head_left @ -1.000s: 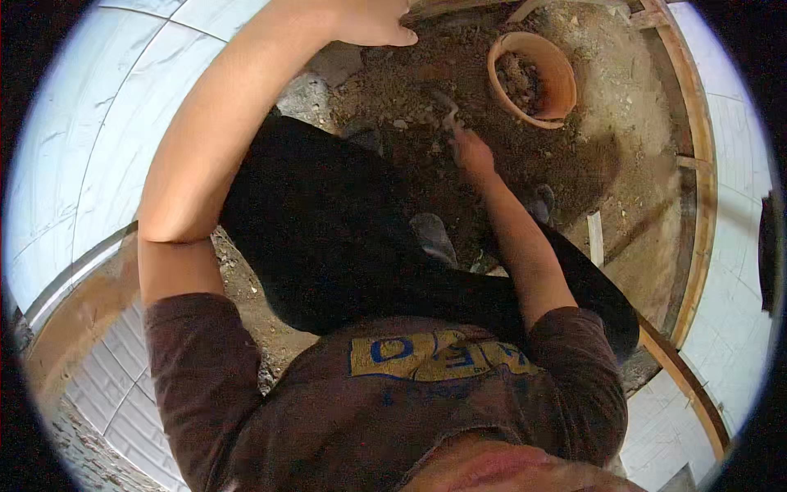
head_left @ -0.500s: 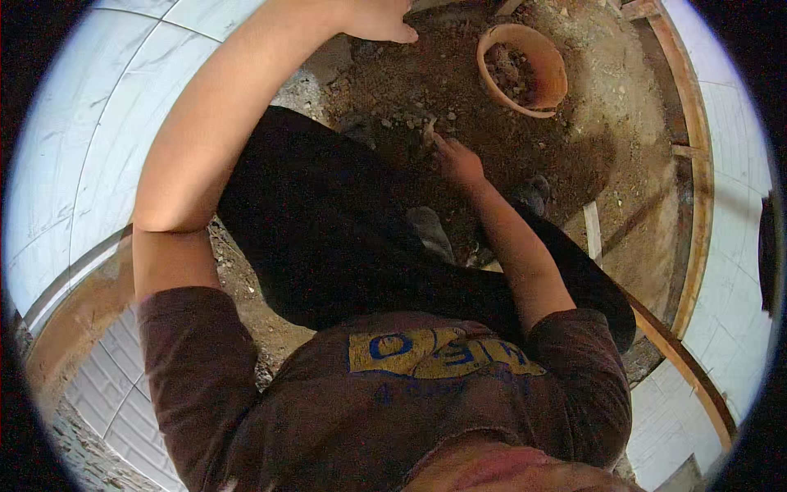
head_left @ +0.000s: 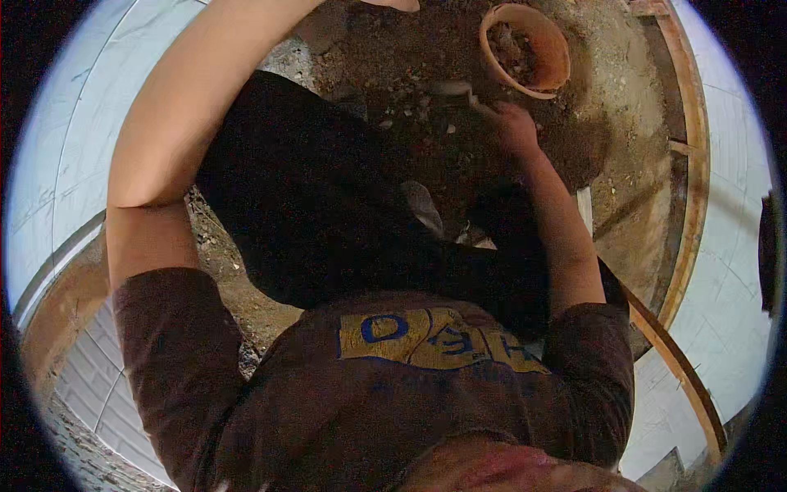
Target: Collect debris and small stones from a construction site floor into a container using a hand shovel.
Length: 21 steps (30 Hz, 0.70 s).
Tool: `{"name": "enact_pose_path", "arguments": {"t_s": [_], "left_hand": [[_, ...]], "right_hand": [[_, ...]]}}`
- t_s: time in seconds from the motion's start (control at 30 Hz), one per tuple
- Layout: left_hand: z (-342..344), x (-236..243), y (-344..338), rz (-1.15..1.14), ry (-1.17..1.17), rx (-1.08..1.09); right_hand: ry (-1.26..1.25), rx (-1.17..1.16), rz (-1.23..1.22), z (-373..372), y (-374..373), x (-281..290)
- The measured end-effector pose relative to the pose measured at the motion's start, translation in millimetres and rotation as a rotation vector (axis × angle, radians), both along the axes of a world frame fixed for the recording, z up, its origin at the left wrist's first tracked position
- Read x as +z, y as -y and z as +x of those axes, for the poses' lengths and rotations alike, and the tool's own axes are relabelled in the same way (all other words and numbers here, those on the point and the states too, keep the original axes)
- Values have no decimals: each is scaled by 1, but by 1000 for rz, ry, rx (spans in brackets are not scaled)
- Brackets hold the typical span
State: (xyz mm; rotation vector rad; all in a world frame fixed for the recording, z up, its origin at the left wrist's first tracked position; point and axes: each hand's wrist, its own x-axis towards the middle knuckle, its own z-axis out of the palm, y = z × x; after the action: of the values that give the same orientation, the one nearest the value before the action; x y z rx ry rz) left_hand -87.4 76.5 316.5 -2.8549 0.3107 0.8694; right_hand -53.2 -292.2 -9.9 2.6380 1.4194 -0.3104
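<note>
My right hand (head_left: 516,129) is closed on the handle of what looks like a trowel (head_left: 451,88). The tool points left, its flat pale blade low over the dirt and stones, slightly blurred. Just beyond this hand sits an orange bucket (head_left: 555,59), tilted toward me, with rubble (head_left: 510,51) inside. Of my left hand (head_left: 397,2), only a sliver shows at the upper edge; its fingers are cut off, so what it holds or touches is hidden.
Loose stones and dirt (head_left: 623,107) cover the ground around my shoes. A curved-looking wooden beam (head_left: 695,139) runs along the right, beside pale tiles (head_left: 738,246). Marbled tiles (head_left: 90,139) stand at the left. A short light slat (head_left: 584,209) lies by my right forearm.
My right hand has moved right, nearer the bucket, and the trowel's blade now shows pointing left. My left hand has slipped mostly out past the upper edge. The view has shifted slightly.
</note>
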Motion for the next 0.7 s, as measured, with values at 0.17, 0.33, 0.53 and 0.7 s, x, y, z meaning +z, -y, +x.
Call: {"name": "enact_pose_path", "arguments": {"t_s": [0.17,0.33,0.53,0.7], "left_hand": [[1,4,7,1,-46,107],[-4,-2,-2,-67,23,-28],[5,7,5,-90,59,-99],[3,4,11,-59,23,-42]], "right_hand": [[-599,-373,390,-23,-27,-15],[-782,-238,-61,-82,-42,-53],[-895,-601,290,-71,-15,-35],[-772,-732,311,-32,12,-13]]}}
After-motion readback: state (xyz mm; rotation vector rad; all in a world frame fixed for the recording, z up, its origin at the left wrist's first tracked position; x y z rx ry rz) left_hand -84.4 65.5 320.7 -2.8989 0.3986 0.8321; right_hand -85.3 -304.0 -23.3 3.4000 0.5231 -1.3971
